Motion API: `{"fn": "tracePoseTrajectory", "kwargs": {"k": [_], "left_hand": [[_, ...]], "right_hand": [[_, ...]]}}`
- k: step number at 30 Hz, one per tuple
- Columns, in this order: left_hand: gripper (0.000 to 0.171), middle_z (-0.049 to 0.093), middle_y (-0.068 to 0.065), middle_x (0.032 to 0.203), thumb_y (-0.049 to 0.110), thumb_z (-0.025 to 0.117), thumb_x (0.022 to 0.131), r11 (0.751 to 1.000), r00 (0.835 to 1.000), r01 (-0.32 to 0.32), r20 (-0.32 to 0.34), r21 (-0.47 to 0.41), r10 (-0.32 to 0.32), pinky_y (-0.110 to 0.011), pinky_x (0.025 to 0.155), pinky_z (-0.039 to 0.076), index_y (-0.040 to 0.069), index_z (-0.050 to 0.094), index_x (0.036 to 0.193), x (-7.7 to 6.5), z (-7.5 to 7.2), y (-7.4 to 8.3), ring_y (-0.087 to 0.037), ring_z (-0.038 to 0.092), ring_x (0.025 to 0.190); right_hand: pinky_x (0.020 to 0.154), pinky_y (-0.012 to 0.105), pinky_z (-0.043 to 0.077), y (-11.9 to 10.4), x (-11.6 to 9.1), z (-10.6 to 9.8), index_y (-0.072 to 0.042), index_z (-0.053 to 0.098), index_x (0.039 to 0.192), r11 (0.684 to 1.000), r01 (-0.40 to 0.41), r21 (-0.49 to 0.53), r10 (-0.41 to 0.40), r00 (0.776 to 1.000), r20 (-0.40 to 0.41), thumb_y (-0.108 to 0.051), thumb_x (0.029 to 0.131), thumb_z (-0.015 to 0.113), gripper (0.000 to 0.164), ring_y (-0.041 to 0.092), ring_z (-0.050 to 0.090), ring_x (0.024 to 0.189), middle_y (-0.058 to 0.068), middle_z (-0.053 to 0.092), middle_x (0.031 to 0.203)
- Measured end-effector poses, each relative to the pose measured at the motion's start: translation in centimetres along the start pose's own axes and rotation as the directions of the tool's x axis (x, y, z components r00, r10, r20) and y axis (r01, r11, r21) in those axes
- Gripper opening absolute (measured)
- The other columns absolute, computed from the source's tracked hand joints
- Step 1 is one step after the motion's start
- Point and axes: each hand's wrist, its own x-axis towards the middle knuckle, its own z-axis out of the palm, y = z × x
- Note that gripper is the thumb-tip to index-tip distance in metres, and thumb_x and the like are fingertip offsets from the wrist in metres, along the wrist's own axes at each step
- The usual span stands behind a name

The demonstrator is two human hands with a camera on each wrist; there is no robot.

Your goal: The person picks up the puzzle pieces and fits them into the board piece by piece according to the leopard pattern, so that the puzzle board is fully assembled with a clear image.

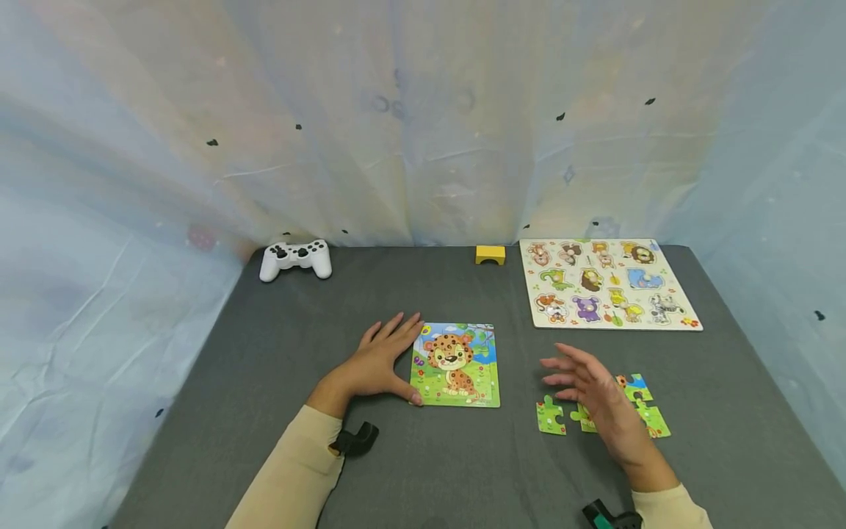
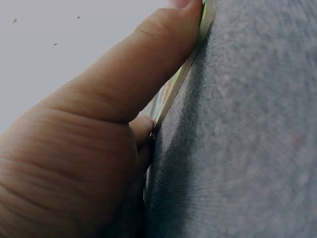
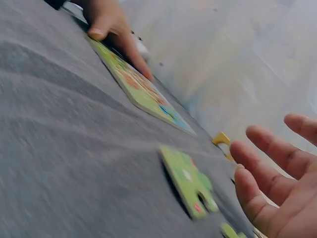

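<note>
A small square jigsaw board (image 1: 456,367) with a cartoon leopard on green and blue lies flat in the middle of the table. Spread along its left side is my left hand (image 1: 373,369), the thumb on the lower left corner and fingertips at the upper left. The left wrist view shows that thumb (image 2: 153,54) lying over the board's edge. My right hand (image 1: 611,411) is raised with loosely bent fingers and holds nothing. Beneath and beside it are loose jigsaw pieces; one green piece (image 1: 548,417) lies left of the others (image 1: 654,421), which the hand partly hides.
At the back right lies a large white animal puzzle board (image 1: 575,283). A yellow arch block (image 1: 490,254) stands near the back edge, and a white game controller (image 1: 295,259) sits at the back left. A patterned curtain (image 1: 410,125) hangs behind the grey table (image 1: 423,470).
</note>
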Motion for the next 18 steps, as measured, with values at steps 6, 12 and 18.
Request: {"fn": "tracePoseTrajectory", "kwargs": {"k": [6,12,18], "left_hand": [[0.140,0.007,0.002,0.182,0.068,0.096,0.072,1.000,1.000,0.003,0.008,-0.012,-0.003,-0.060,0.128,-0.005,0.019,0.016,0.177,0.0,0.0,0.2,-0.026,-0.002,0.166],[0.140,0.010,0.001,0.182,0.069,0.095,0.071,1.000,1.000,-0.009,-0.003,-0.016,0.009,-0.061,0.127,-0.004,0.019,0.018,0.177,0.1,0.1,0.1,-0.027,-0.001,0.166],[0.141,0.011,-0.003,0.182,0.070,0.095,0.072,0.999,0.999,-0.032,-0.019,-0.033,0.032,-0.063,0.126,-0.004,0.015,0.019,0.177,0.1,0.1,-0.2,-0.031,0.001,0.166]], "right_hand": [[0.099,0.037,0.050,-0.5,-0.8,-1.4,0.000,0.024,0.172,0.994,-0.052,-0.100,0.050,0.998,-0.021,-0.030,0.119,0.013,0.061,0.030,0.061,0.130,0.022,0.053,0.155],[0.095,0.034,0.052,-0.1,-1.0,-1.6,-0.005,0.033,0.171,0.925,-0.194,-0.328,0.188,0.981,-0.049,-0.006,0.113,0.051,0.060,0.025,0.063,0.127,0.019,0.059,0.149],[0.105,0.047,0.047,0.3,-0.8,-1.1,-0.012,0.047,0.165,0.801,-0.277,-0.530,0.321,0.947,-0.010,-0.030,0.096,0.089,0.083,0.029,0.052,0.140,0.007,0.056,0.155]]}}
